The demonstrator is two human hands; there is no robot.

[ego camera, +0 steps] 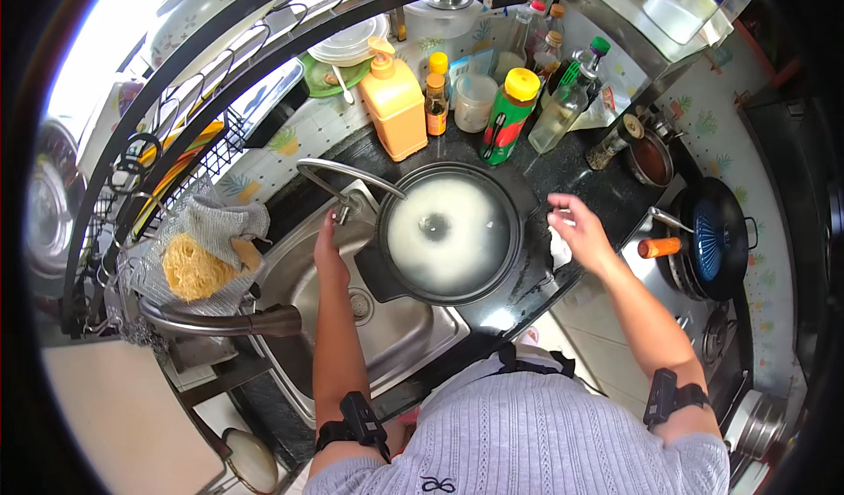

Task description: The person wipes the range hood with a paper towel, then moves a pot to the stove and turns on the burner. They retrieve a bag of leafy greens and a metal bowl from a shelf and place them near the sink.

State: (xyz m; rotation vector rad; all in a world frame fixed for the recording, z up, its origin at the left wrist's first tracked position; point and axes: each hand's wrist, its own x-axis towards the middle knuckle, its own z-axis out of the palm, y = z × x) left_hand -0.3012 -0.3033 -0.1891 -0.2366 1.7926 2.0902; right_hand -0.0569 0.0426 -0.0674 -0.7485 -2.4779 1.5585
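A black two-handled pot (516, 231) stands partly over the sink's edge and partly on the counter. It contains cloudy whitish liquid (455, 231), with a darker round patch near the middle. My left hand (331, 257) is stretched out flat over the sink, left of the pot, its fingertips near the small tap's lever (343, 215); whether they touch it is unclear. The thin curved spout (356, 172) of that tap reaches over the pot rim. On the pot's right, my right hand (583, 231) is held open, apart from the handle. A white crumpled cloth or paper (559, 250) shows beside it.
Along the wall stand an orange pump bottle (394, 109), a green yellow-lidded container (506, 119) and several glass bottles. A large pull-out faucet (224, 320) crosses the steel sink (402, 340) at left. Pans (722, 244) sit by the stove at right. A black rack (198, 93) arches overhead.
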